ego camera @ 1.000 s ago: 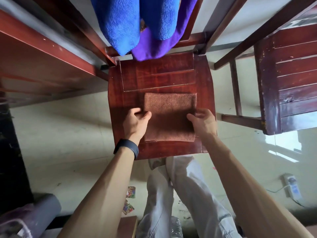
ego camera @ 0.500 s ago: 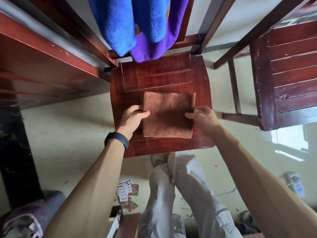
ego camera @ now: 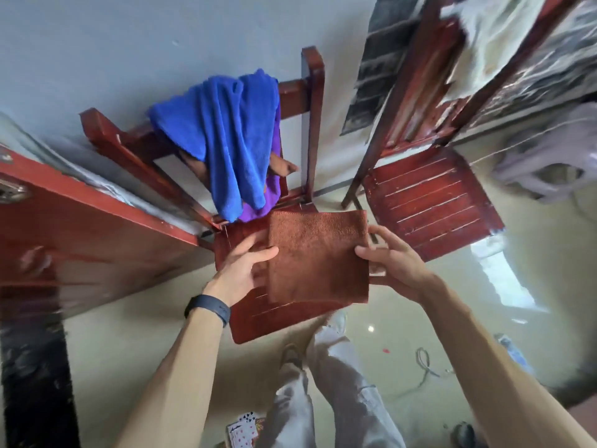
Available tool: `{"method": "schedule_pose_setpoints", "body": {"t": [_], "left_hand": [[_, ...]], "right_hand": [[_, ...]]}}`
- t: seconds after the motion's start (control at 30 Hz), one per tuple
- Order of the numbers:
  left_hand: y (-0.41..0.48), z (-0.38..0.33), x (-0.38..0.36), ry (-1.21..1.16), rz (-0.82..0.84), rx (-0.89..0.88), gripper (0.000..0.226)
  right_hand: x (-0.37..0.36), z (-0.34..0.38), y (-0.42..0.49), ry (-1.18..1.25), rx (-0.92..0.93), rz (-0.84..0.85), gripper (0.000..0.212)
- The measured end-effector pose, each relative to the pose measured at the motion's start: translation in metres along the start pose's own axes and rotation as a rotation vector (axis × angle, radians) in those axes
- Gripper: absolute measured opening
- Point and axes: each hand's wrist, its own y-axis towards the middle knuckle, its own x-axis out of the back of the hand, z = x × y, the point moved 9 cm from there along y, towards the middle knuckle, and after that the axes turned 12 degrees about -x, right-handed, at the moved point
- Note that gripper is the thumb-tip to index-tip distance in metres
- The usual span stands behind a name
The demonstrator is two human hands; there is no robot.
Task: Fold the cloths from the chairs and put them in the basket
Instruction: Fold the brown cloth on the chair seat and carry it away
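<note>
Gripping opposite edges of the brown cloth (ego camera: 318, 257) — left hand (ego camera: 239, 266) and right hand (ego camera: 394, 263).

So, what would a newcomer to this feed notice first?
The folded brown cloth, held at its side edges by the left hand and right hand over the seat of the red wooden chair at centre. Next, the bright blue cloth draped over that chair's backrest, with a purple cloth beneath it. A second red chair stands to the right.

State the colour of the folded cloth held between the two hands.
Reddish-brown; the folded terry cloth shows best in the head view.
</note>
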Motion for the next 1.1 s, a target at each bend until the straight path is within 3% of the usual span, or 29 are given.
{"method": "schedule_pose_setpoints", "body": {"t": [0.17,0.4,0.87,1.1], "left_hand": [[-0.044,-0.085,-0.075,0.019,0.148,-0.060,0.044],[-0.093,-0.144,-0.212,0.199,0.461,-0.125,0.052],[-0.113,-0.116,-0.602,0.447,1.028,-0.153,0.043],[-0.094,-0.089,-0.781,0.469,1.066,-0.172,0.042]], "right_hand": [[0.013,0.041,-0.122,0.079,0.228,-0.086,0.052],[0.067,0.021,-0.262,0.282,0.446,-0.271,0.057],[0.305,-0.040,-0.471,0.625,0.738,-0.751,0.056],[0.450,-0.035,-0.524,0.732,0.815,-0.840,0.050]]}}
